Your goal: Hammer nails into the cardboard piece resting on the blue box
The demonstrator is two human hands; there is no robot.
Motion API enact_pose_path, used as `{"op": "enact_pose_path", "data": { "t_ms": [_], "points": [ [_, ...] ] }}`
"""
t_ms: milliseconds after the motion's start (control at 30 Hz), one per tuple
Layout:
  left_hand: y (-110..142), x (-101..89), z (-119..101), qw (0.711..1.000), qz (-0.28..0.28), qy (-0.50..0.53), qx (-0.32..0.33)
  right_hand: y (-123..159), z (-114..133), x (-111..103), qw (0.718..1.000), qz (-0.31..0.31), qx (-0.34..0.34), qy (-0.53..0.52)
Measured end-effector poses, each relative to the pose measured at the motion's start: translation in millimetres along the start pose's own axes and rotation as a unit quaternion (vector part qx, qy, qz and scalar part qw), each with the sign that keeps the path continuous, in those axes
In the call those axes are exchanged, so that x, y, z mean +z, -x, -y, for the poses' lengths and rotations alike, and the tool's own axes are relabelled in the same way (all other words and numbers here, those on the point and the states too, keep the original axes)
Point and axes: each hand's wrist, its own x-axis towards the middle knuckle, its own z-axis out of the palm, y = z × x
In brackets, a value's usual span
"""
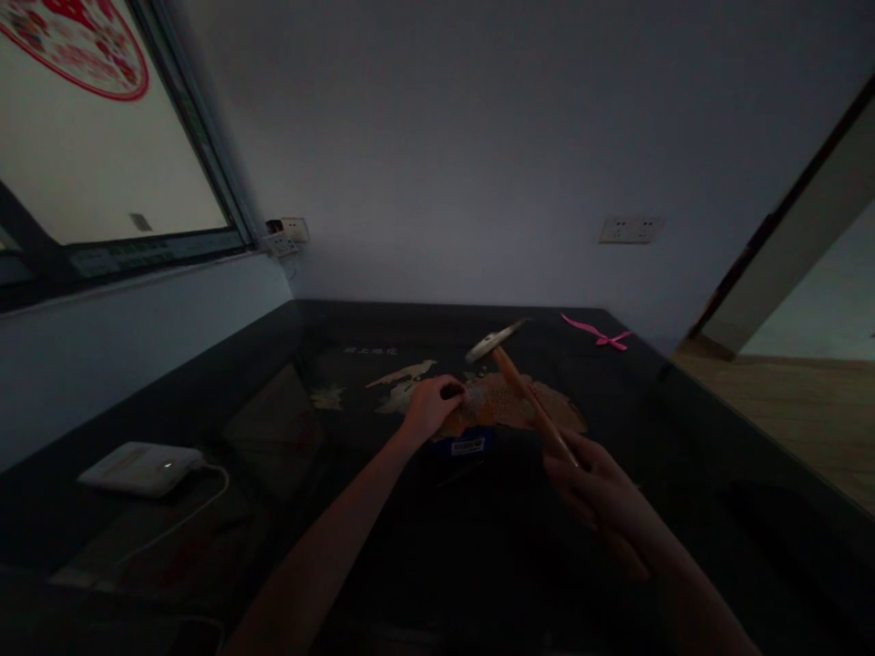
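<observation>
My right hand is wrapped round the wooden handle of a hammer. The hammer's metal head is raised above the table, pointing up and to the left, a little right of my other hand. My left hand rests low over the table with thumb and fingers curled together in a pinch. Whatever is between those fingertips is too small and dark to make out. Under and beside them lies an orange-brown patterned patch. Just below sits a dark blue item with a white label.
A white power bank with a white cable lies at the left of the dark glossy table. A pink ribbon lies near the far right corner. Wall sockets are on the wall behind, and a window stands at left.
</observation>
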Motion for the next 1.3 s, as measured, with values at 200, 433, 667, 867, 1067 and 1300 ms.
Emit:
{"op": "enact_pose_path", "data": {
  "t_ms": [200,433,667,867,1067,1300],
  "points": [
    [0.6,-0.2,-1.7,0.999,0.012,0.04,0.033,-9.2,-31.4,-6.0,0.992,-0.04,-0.022,-0.116],
    [1.5,-7.7,-4.4,0.998,0.023,0.055,0.027,-7.1,-31.9,-14.8,0.989,-0.034,-0.039,-0.141],
    [6.0,-14.2,-1.0,0.999,0.019,0.038,0.025,-5.9,-29.6,-11.6,0.988,-0.03,-0.043,-0.147],
    [6.5,-18.1,3.8,0.999,0.016,0.028,0.02,-5.9,-29.9,-12.1,0.99,-0.018,-0.033,-0.138],
    [-1.0,-10.6,10.7,1.0,0.027,0.009,0.004,-3.5,-25.7,-6.3,0.992,-0.002,-0.035,-0.122],
    [5.9,-16.2,-5.2,0.999,-0.029,-0.029,0.026,-3.6,-26.3,-4.6,0.993,-0.009,-0.024,-0.115]
  ]
}}
